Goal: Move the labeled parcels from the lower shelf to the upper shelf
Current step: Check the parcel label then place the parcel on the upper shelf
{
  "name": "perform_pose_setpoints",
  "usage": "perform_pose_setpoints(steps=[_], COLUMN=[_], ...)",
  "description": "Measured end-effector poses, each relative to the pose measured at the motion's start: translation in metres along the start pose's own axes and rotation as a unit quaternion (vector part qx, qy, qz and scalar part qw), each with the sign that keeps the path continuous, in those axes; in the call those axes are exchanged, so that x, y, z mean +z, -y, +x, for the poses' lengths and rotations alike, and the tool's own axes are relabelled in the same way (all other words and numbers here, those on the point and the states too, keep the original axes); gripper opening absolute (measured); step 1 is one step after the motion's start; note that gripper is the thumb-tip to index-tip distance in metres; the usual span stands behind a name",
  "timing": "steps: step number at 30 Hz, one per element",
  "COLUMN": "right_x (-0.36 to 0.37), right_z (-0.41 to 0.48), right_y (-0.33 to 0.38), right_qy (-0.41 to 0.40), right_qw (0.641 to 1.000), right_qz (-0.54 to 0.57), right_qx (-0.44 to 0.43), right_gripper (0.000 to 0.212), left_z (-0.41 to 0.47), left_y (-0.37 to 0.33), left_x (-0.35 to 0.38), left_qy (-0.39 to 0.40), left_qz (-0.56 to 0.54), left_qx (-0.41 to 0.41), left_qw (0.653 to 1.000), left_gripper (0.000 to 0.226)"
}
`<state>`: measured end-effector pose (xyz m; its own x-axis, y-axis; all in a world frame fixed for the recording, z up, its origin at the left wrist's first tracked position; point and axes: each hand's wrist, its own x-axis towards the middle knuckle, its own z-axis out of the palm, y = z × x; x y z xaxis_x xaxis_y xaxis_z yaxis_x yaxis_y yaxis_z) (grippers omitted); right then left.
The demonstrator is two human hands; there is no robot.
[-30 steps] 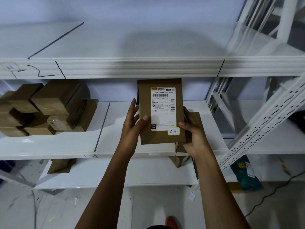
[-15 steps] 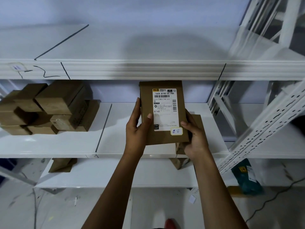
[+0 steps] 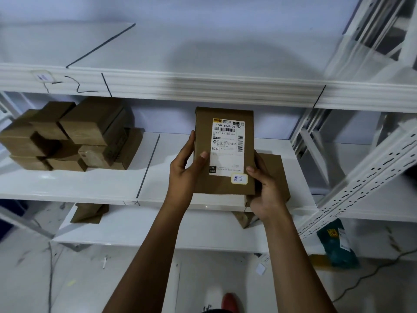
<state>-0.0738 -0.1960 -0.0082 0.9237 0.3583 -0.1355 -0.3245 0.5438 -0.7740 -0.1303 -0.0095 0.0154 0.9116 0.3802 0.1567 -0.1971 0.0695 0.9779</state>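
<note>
A flat brown parcel (image 3: 204,184) with a white shipping label facing me is held upright in front of the middle shelf (image 3: 90,184). My left hand (image 3: 184,170) grips its left edge, thumb on the front. My right hand (image 3: 265,188) grips its lower right corner. Behind the right hand another brown parcel (image 3: 274,170) lies on the middle shelf. The upper shelf (image 3: 203,53) above is bare white, with black lines drawn on it.
A stack of several brown boxes (image 3: 70,136) fills the left of the middle shelf. The bottom shelf holds two brown parcels, one (image 3: 88,213) at left and one (image 3: 244,219) under my right hand. A perforated white upright (image 3: 361,177) leans at right, a teal package (image 3: 338,245) on the floor.
The parcel and both hands stay almost where they were; the view has tipped slightly, so the shelves sit a little lower in the frame.
</note>
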Motion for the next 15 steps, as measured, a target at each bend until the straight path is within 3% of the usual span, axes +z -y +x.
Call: perform_pose_setpoints(steps=[6, 12, 15], right_x=[0.036, 0.097, 0.163], right_z=[0.005, 0.006, -0.009], right_y=[-0.024, -0.069, -0.117], right_qy=[0.051, 0.112, 0.166], right_qw=[0.998, 0.990, 0.976], right_qz=[-0.038, -0.074, -0.127], right_qx=[0.015, 0.045, 0.066], right_gripper=[0.054, 0.058, 0.065], left_z=[-0.010, -0.037, -0.061], left_y=[-0.006, -0.028, -0.040], left_x=[-0.049, -0.120, -0.198], left_qy=[-0.050, -0.135, -0.205], left_qz=[-0.011, -0.010, -0.018], left_qx=[0.017, 0.022, 0.049], left_qw=[0.999, 0.991, 0.977], left_gripper=[0.056, 0.054, 0.057])
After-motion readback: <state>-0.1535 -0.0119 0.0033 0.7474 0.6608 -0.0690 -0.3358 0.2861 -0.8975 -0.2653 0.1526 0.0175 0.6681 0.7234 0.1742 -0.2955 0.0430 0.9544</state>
